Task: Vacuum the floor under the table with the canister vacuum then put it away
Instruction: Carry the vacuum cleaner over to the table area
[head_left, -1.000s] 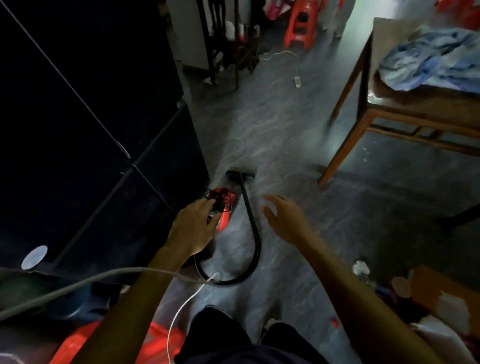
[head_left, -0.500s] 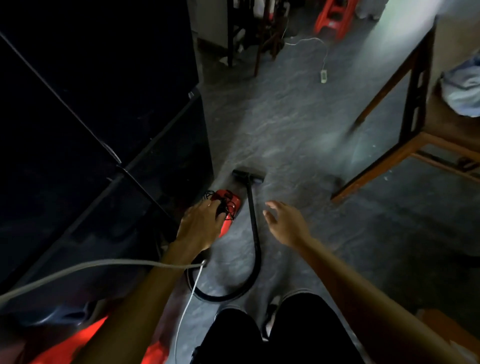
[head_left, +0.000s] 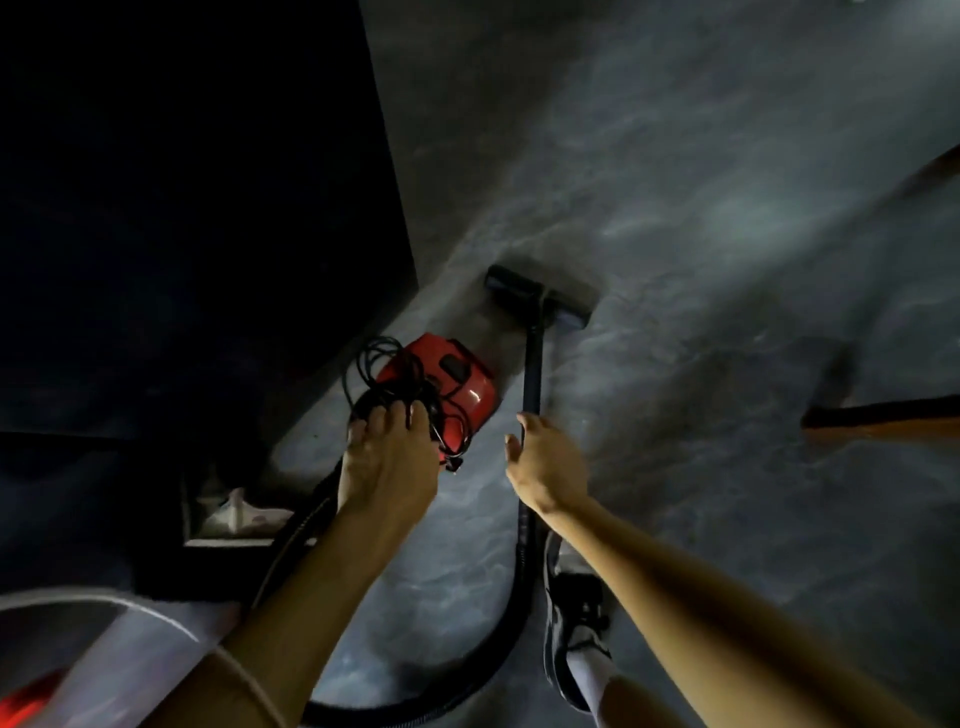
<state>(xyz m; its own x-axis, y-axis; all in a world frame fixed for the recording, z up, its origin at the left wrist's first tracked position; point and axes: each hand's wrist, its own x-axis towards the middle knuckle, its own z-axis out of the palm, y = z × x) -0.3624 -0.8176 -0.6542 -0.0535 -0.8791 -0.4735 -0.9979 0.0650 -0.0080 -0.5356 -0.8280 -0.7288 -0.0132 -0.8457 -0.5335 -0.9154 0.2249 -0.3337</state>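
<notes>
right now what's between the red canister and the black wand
Just a bare strip of grey floor separates the red canister from the black wand, in the head view.

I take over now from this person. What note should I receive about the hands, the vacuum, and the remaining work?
Left hand: grips the coiled black cord on top of the red canister vacuum.
Right hand: on the black wand; whether its grip is closed is unclear.
Things: canister, black floor head and looped black hose lie on the grey floor, beside a dark cabinet.
Done: cord is bundled, so vacuuming seems finished.
Left: lift everything and put it away.
</notes>
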